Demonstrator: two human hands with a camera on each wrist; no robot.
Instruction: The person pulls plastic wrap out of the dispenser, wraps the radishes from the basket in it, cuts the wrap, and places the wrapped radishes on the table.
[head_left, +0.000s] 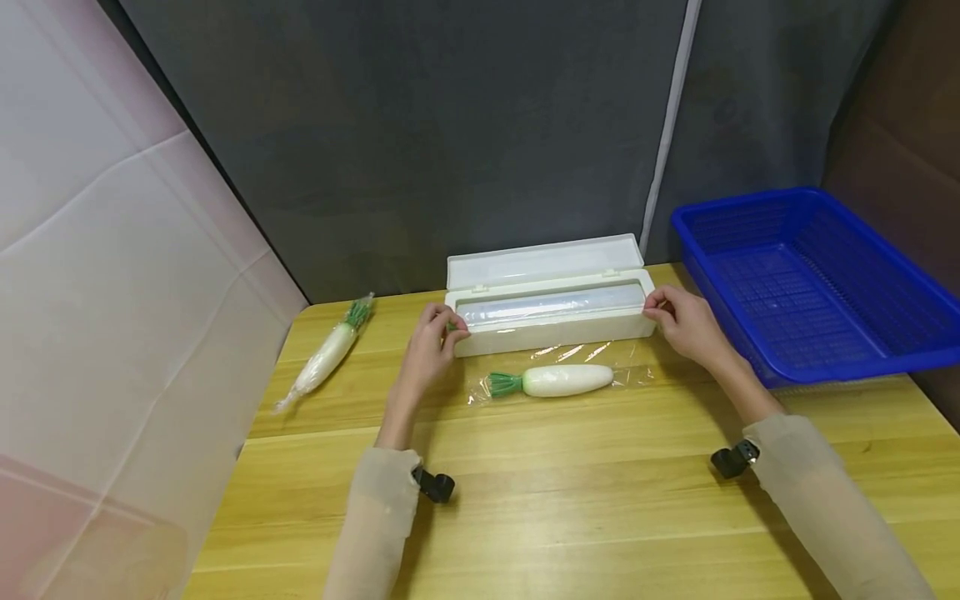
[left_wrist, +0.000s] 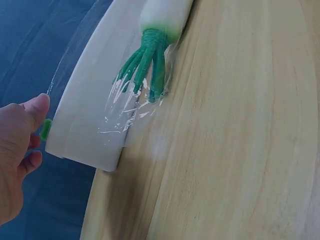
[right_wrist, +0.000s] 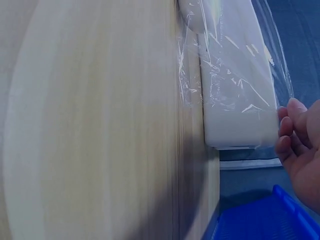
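Observation:
A white cling film dispenser (head_left: 555,333) stands on the table with its lid (head_left: 546,261) raised and a roll of film (head_left: 551,307) inside. My left hand (head_left: 435,337) pinches the edge of the clear film at the box's left end, beside a small green piece (left_wrist: 46,129). At the right end, my right hand (head_left: 684,321) pinches the film edge too; the clear film (right_wrist: 240,82) spreads from its fingertips across the box front. Just before the box lies a white radish (head_left: 567,380) with green stalks (left_wrist: 150,62), clear film around it. How the film passes beneath it is hidden.
Left of the box lies another radish (head_left: 327,360), wrapped in film with twisted ends. A blue plastic basket (head_left: 780,367) stands at the right, close to my right forearm. Behind the wooden table (head_left: 570,517) hangs a dark grey curtain (head_left: 420,150).

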